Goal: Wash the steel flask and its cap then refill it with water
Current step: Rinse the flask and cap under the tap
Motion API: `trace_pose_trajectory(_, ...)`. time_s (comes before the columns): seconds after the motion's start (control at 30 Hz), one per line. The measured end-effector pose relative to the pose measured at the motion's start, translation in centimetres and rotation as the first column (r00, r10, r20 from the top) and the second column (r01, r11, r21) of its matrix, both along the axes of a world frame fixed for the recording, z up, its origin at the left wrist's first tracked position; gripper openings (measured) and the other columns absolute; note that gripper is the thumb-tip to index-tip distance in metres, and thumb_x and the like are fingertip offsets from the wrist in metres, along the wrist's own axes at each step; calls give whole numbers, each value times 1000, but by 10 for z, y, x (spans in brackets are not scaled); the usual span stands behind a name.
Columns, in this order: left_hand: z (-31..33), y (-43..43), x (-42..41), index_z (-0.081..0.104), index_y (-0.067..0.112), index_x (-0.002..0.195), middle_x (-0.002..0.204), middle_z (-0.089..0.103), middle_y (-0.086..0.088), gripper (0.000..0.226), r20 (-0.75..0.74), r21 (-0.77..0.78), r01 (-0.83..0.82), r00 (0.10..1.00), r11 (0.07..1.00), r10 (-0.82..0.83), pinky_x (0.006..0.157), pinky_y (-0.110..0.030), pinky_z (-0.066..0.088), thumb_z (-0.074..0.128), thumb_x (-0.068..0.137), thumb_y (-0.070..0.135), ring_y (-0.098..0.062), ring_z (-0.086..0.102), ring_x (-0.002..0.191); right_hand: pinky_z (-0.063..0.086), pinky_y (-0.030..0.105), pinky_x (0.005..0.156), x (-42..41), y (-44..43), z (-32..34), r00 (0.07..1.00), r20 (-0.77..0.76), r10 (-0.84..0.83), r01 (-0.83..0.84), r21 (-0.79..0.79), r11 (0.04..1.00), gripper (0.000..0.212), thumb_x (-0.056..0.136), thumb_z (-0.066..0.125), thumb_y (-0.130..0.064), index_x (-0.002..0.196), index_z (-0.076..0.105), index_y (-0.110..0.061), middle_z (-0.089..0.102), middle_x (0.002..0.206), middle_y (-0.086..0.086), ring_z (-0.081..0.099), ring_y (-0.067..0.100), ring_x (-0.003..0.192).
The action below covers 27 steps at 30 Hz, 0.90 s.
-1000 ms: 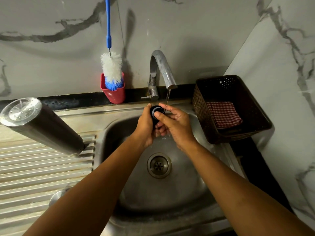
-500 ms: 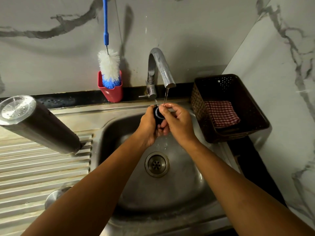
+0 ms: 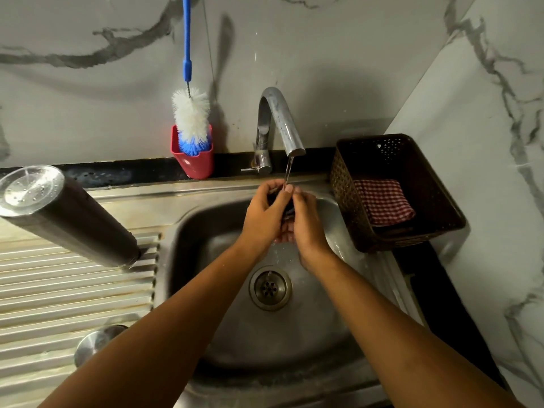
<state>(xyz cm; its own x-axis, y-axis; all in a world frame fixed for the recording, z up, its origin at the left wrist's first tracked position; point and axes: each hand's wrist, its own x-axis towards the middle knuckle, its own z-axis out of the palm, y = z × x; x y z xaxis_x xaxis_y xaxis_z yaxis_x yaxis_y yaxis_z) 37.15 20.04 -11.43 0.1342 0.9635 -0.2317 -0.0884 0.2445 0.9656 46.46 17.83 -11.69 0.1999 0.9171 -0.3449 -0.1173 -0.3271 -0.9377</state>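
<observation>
Over the sink basin (image 3: 312, 328), my left hand (image 3: 263, 214) and my right hand (image 3: 306, 223) together hold the small dark flask cap (image 3: 288, 212) under the thin water stream from the tap (image 3: 278, 119). The cap is mostly hidden between my fingers. The steel flask (image 3: 67, 214) stands upside down on the ribbed drainboard (image 3: 59, 293) at the left, its wet base facing up. A round steel piece (image 3: 94, 341) lies on the drainboard near my left forearm.
A blue-handled bottle brush (image 3: 191, 116) stands in a red holder (image 3: 194, 163) behind the sink. A dark woven basket (image 3: 424, 228) with a red checked cloth (image 3: 382, 201) sits to the right. Marble walls close the back and right.
Both hands have turned the cap between them under the stream; its open face, visible before, is now covered by my fingers.
</observation>
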Motion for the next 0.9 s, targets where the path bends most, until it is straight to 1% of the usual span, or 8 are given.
trace_pose_trajectory(0.07, -1, -6, 1, 60, 22, 136, 121, 71, 0, 32, -31, 72, 20, 999, 997, -17, 94, -32, 60, 64, 104, 25, -13, 70, 112, 58, 47, 87, -3, 6, 6, 951, -294, -91, 50, -145, 988, 48, 104, 40, -57, 120, 65, -19, 75, 109, 9, 74, 23, 96)
trace_pose_trajectory(0.13, 1, -9, -2, 57, 22, 142, 125, 68, 4, 41, -72, 123, 60, 996, 991, -51, 95, -26, 59, 66, 102, 18, -9, 68, 113, 54, 38, 90, 0, 12, 14, 836, -514, -189, 28, -304, 952, 56, 98, 46, -63, 99, 76, -16, 78, 100, 9, 73, 23, 93)
trace_pose_trajectory(0.27, 11, -1, -14, 57, 20, 137, 125, 65, -3, 50, -83, 126, 162, 985, 979, -152, 72, -28, 64, 74, 93, 6, -13, 74, 85, 24, 19, 46, 5, 16, 12, 733, -675, -83, -192, -323, 927, 68, 87, 50, -75, 76, 77, -14, 61, 65, 1, 49, 11, 57)
trace_pose_trajectory(0.43, 21, 19, -24, 57, 19, 131, 123, 65, -2, 55, -81, 107, 324, 945, 940, -317, 86, -30, 61, 86, 85, 14, -17, 70, 110, 20, 13, 33, 9, 14, 20, 699, -712, 66, -326, -236, 915, 65, 91, 43, -74, 78, 66, -14, 36, 41, -4, 34, 8, 27)
trace_pose_trajectory(0.53, 19, 14, -11, 62, 20, 120, 110, 69, -1, 39, -107, 115, 177, 980, 978, -165, 86, -34, 63, 81, 89, 34, -18, 71, 103, 23, 15, 35, -9, 15, 26, 845, -533, -44, -121, -270, 955, 63, 95, 34, -73, 79, 61, -19, 41, 47, -3, 35, 9, 31)
trace_pose_trajectory(0.7, 13, 6, 7, 65, 5, 94, 82, 67, -8, 45, 43, 142, -39, 999, 989, 34, 82, -41, 59, 75, 80, 47, -21, 69, 83, 47, 31, 61, -27, 20, 2, 989, -60, -135, 135, 8, 991, 32, 94, 37, -62, 86, 58, -38, 58, 81, -10, 60, 7, 69)
trace_pose_trajectory(0.8, 11, 2, 9, 68, 9, 90, 82, 68, -6, 36, 94, 50, -105, 991, 993, 100, 89, -43, 58, 71, 93, 45, -19, 68, 85, 57, 38, 68, -12, 11, -5, 947, 279, -156, 126, 122, 984, 52, 106, 29, -54, 89, 69, -26, 73, 82, 0, 71, 16, 79)
trace_pose_trajectory(0.9, 10, 4, 7, 69, 9, 93, 80, 68, -1, 33, 73, -33, -195, 978, 980, 197, 80, -30, 56, 57, 106, 36, -10, 66, 80, 56, 42, 74, -7, 1, -5, 727, 679, -97, -117, 262, 958, 62, 103, 18, -63, 110, 65, -22, 71, 97, -1, 68, 15, 88)
